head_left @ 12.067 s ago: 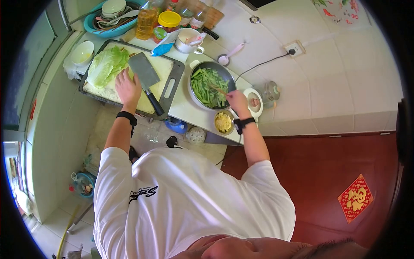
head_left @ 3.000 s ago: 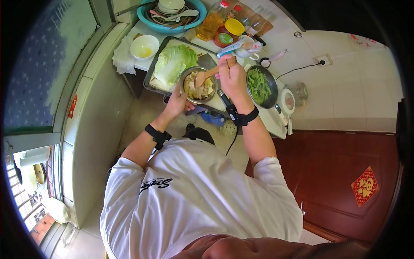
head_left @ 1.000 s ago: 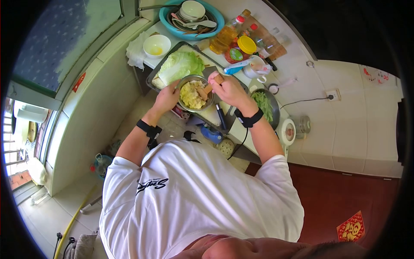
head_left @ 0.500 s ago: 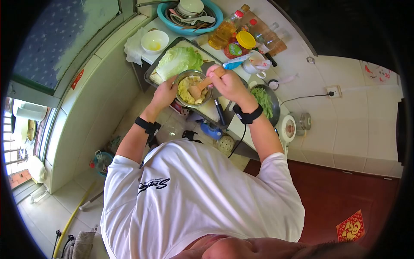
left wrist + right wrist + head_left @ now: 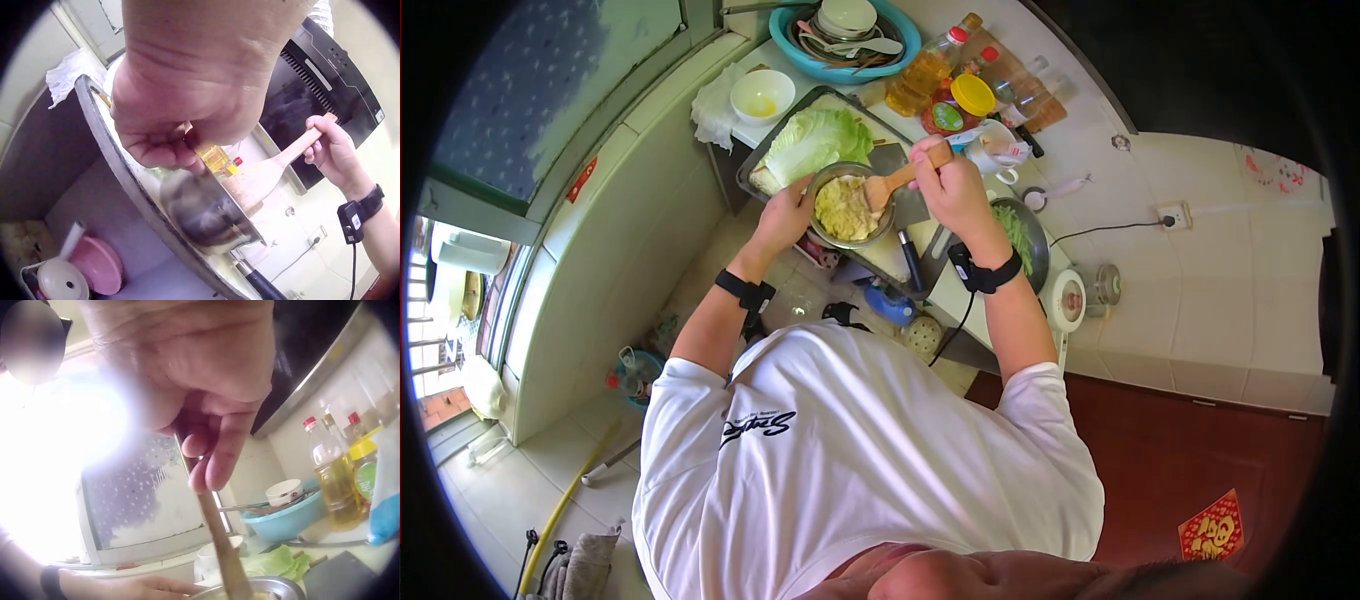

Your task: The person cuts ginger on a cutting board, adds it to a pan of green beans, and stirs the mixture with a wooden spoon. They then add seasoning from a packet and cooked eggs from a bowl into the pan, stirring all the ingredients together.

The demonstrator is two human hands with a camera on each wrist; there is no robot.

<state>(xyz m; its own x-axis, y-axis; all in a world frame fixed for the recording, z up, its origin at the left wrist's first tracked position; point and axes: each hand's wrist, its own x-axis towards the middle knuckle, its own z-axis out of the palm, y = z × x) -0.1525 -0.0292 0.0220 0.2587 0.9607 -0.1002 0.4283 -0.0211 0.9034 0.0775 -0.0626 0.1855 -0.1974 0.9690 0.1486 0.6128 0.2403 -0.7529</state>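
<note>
My left hand [image 5: 780, 222] grips the rim of a small metal bowl [image 5: 203, 209], its thumb at the edge. Yellow food like scrambled egg [image 5: 845, 212] lies in the bowl. The handle of a wooden spatula [image 5: 892, 184] is in my right hand [image 5: 950, 190], fingers curled round it. Its flat blade dips into the right side of the bowl. Beneath the bowl is a cutting board [image 5: 884, 262], bearing a cabbage leaf [image 5: 815, 145] and a cleaver [image 5: 911, 262] whose blade is partly covered. In the right wrist view the spatula [image 5: 219, 534] slants down into the bowl.
A pan of green vegetables [image 5: 1015, 235] stands right of the board, partly behind my right forearm. A white bowl [image 5: 762, 95], a blue basin of dishes [image 5: 905, 62], an oil bottle [image 5: 920, 82] and a yellow-lidded jar [image 5: 972, 95] line the back.
Earlier the right hand stirred the pan with the spatula and the bowl stood beside it. Now the left hand holds the bowl over the board; the spatula has just shifted toward the bowl's right side.
</note>
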